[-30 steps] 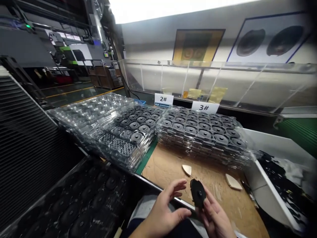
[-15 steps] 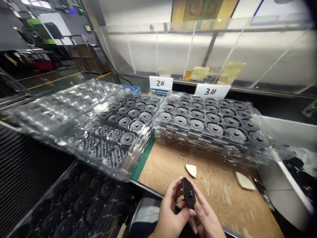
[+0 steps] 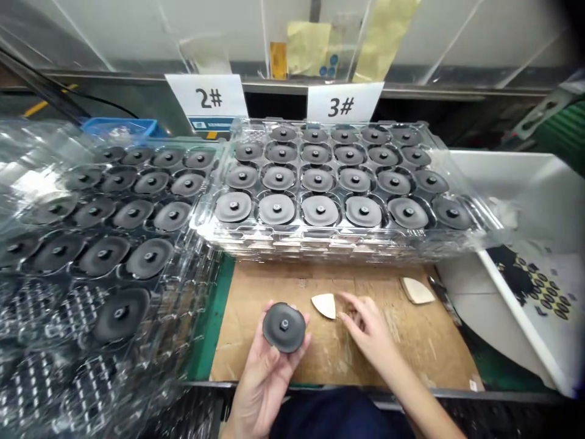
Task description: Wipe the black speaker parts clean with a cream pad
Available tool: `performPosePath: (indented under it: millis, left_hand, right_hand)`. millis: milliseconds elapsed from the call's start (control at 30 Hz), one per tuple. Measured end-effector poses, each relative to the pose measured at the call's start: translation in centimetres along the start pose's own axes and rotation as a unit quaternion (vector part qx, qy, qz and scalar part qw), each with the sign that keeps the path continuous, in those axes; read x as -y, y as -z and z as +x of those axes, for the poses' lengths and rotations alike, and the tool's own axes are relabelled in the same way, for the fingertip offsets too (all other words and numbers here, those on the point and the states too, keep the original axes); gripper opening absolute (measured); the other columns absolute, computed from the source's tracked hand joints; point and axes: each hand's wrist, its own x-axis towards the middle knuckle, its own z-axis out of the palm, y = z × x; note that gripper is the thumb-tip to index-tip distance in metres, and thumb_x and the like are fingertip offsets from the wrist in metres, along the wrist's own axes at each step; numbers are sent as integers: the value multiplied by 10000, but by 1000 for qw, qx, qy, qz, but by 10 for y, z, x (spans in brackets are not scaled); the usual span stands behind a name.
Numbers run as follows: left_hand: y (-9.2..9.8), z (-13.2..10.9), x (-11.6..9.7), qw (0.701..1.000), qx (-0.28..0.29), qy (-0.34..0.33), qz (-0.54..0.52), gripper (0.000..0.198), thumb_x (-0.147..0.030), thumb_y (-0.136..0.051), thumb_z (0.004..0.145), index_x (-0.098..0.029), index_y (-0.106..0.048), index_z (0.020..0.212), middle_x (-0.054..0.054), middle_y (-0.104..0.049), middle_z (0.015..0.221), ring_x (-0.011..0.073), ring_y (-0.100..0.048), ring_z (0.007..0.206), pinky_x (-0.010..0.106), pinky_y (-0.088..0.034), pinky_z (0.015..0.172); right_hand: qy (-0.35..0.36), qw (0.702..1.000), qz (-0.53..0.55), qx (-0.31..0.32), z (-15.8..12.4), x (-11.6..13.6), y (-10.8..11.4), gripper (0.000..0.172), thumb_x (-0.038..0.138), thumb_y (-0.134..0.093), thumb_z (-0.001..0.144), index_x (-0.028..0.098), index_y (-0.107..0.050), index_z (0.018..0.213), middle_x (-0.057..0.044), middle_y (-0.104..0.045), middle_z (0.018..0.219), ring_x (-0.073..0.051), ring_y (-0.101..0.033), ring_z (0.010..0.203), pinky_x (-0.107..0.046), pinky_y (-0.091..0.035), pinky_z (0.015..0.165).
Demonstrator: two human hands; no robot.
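Note:
My left hand (image 3: 269, 372) grips a round-cornered black disc (image 3: 292, 339) with a small raised hub at its centre, its face turned up toward me. To the right of it, my right hand (image 3: 368, 326) reaches over the cardboard with thumb and forefinger apart. Those fingertips are at the right edge of a cream wedge-shaped piece (image 3: 323, 304); whether they touch it I cannot tell. Just ahead stands a stack of clear plastic trays (image 3: 292, 235), its top one filled with rows of similar black discs (image 3: 320, 210).
Brown cardboard (image 3: 256, 280) covers the bench. Another cream piece (image 3: 417, 291) lies to the right, beside a white bin (image 3: 516, 317). At left, a second clear tray (image 3: 183, 274) holds discs, with some bare pockets. Behind stand signs marked 2# (image 3: 208, 97) and 3# (image 3: 342, 105).
Both hands were together on the disc; now my right hand has let go and moved right to the cream piece. The disc has turned face up. The view has swung right and down.

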Motion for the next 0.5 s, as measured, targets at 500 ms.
performPosePath:
  millis: [500]
  left_hand:
    - [-8,21,5,996,-87,-30,22,502,-337,-641,746,-342,-488,1223,78,-521,1305,314,-457,1199,472,-268,1055]
  right_hand:
    - [98,983,-139,70,4,20,-38,330,191,-433,856,277,-526,1161,-93,-462,1200,-240,-548,1009,-380,-500,797]
